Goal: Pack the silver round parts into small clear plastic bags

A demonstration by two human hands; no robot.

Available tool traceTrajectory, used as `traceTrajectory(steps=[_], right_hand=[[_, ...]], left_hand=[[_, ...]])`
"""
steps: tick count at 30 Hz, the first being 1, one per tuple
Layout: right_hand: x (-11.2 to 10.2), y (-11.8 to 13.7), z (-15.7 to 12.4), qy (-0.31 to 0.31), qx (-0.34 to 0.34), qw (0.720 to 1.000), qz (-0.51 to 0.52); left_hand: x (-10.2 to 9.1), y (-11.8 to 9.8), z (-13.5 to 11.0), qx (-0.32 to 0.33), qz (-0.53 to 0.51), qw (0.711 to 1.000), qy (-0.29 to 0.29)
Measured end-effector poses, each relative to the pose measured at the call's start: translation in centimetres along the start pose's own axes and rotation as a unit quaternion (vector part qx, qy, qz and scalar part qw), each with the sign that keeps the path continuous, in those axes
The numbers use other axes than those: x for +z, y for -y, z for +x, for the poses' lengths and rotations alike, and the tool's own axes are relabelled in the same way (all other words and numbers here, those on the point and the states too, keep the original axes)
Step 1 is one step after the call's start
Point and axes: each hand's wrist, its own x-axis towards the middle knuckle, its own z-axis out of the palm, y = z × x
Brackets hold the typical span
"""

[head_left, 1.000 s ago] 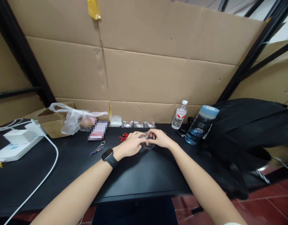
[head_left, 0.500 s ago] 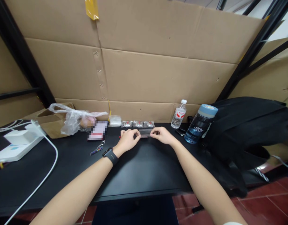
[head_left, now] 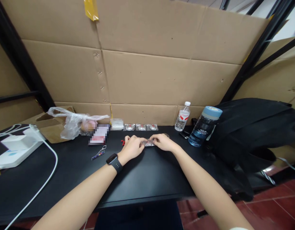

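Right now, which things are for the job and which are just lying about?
Probably for the job:
clear packet, in left hand and right hand
three wrapped round things
red pieces

Probably just lying about:
white-capped bottle
blue-lidded bottle
black bag
keychain

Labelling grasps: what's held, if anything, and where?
A clear plastic packet, held at its left end by the left hand, right end by the right hand.
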Motion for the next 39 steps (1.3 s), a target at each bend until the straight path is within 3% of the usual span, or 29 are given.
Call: traceTrajectory(steps=[4, 9, 17, 28, 39], right_hand=[[0.0, 0.1, -0.1, 0.0, -0.037, 0.998, -0.055], [0.2, 0.0, -0.1, 0.001, -0.051, 0.997, -0.049], [-0.3, 0.4, 0.2, -0.024, 0.014, 0.998, 0.061], [0.3, -0.1, 0.3, -0.029, 0.032, 0.991, 0.131], [0.5, -0.1, 0.5, -0.01, 0.022, 0.958, 0.287]], left_hand=[[0.1, -0.1, -0.3, 0.021, 0.044, 0.999, -0.011], [0.5, 0.3, -0.1, 0.043, 0.032, 0.998, -0.023], [0.8, 1.1, 0.7, -0.02, -0.015, 0.999, -0.023], [1.1, 1.5, 0.6, -0.026, -0.043, 0.999, -0.022], [-0.2, 1.0, 1.1, -0.117, -0.111, 0.987, -0.024]])
